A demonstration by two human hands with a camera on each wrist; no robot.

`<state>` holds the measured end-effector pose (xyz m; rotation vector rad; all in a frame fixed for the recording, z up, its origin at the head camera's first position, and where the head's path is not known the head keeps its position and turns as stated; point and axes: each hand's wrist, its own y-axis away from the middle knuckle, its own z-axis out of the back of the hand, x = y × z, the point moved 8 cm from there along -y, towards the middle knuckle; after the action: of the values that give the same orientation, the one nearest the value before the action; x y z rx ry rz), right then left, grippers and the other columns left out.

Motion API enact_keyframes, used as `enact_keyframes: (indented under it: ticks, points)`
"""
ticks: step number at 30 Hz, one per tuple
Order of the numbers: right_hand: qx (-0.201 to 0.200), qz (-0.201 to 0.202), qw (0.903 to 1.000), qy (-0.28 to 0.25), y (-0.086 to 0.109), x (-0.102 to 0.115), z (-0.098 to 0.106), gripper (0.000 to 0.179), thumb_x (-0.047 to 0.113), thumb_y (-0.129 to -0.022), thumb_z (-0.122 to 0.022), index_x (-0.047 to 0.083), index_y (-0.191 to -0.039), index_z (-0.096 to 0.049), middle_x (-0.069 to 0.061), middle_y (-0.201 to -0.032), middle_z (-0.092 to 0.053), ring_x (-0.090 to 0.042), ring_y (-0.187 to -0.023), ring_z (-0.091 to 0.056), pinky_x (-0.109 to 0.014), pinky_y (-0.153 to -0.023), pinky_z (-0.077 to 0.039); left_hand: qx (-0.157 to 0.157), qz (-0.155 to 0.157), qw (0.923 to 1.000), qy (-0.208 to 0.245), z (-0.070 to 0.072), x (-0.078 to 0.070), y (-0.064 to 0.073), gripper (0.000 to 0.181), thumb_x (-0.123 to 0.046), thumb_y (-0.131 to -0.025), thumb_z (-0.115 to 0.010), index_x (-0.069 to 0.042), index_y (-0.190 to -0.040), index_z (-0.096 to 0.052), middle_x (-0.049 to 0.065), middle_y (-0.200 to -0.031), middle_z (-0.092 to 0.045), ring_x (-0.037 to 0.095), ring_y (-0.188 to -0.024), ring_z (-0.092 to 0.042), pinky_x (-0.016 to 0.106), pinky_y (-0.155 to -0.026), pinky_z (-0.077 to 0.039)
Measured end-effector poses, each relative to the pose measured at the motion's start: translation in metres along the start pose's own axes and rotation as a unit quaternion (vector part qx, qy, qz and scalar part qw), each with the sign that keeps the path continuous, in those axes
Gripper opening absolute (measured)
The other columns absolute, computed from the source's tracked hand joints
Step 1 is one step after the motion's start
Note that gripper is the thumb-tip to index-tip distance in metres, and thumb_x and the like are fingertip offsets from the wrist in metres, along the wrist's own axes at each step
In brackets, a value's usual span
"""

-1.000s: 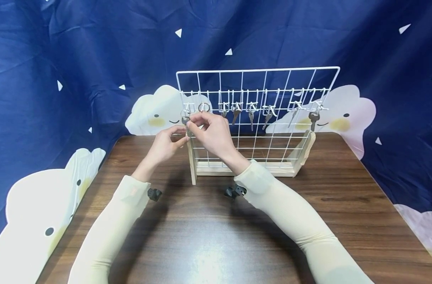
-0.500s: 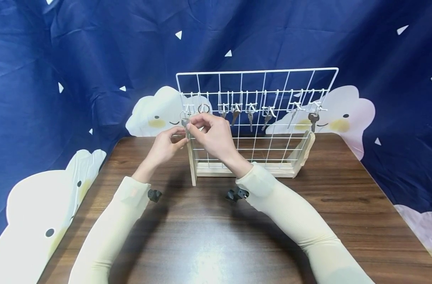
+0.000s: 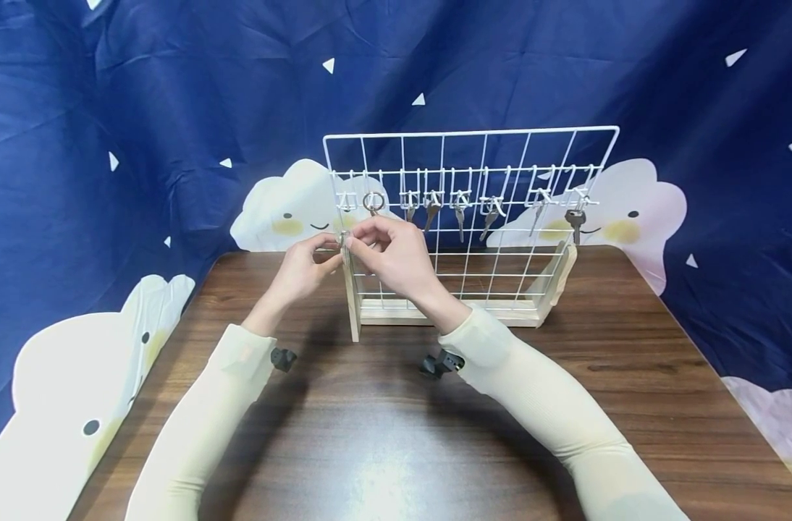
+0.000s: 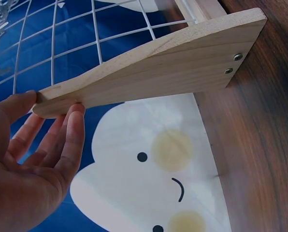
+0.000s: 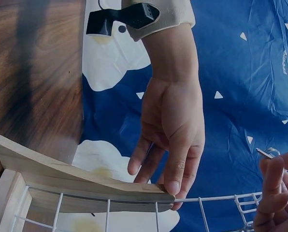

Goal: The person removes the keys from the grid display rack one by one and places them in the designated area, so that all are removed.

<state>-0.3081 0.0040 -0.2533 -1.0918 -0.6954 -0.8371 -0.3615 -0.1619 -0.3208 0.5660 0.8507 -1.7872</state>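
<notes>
My left hand (image 3: 302,268) grips the upper end of the rack's left wooden side panel (image 4: 149,63), with the thumb on one edge and fingertips at the other. Between thumb and fingertips of my right hand (image 3: 396,253) a small metal key (image 5: 265,153) is pinched, mostly covered by the fingers. It sits just in front of the panel's top, below the leftmost hook (image 3: 347,201), which bears no key. The white wire grid rack (image 3: 468,253) stands upright behind both hands. A ring (image 3: 373,202) hangs from the neighbouring hook, its lower part behind my right hand.
Several more keys hang along the hook row, among them a dark-headed key (image 3: 575,217) at the right end. The rack stands on a brown wooden table (image 3: 383,420). Behind it hangs a blue curtain (image 3: 239,87) with cloud prints.
The key's ring stood up just under the leftmost hook earlier; now the key and ring are lower and turned within my right fingers. My left hand keeps its place on the panel.
</notes>
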Motion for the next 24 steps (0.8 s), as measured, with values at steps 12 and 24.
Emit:
enact_keyframes:
  ticks: [12,24]
  points:
    - [0.030,-0.041,0.9987,0.003,0.009,-0.014,0.000,0.015,0.023,-0.089,-0.075,0.010,-0.096,-0.074,-0.007,-0.083,-0.076,-0.014,-0.053,-0.066,-0.028,-0.048,-0.054,0.003,0.002,1.0000,-0.002,-0.001,0.000,-0.001,0.034,-0.019,-0.096,-0.068,-0.010,-0.129,-0.064,0.015,-0.125,-0.070,0.034,-0.110,-0.070,0.041,-0.092,-0.060]
    - [0.046,-0.059,0.9972,0.001,0.018,-0.028,0.003,0.014,0.024,-0.088,-0.076,0.012,-0.095,-0.075,-0.007,-0.082,-0.077,-0.024,-0.059,-0.069,-0.025,-0.050,-0.052,0.001,-0.003,0.9999,0.016,-0.002,0.001,-0.002,0.035,-0.019,-0.095,-0.070,-0.010,-0.128,-0.064,0.015,-0.122,-0.071,0.032,-0.108,-0.071,0.038,-0.087,-0.062]
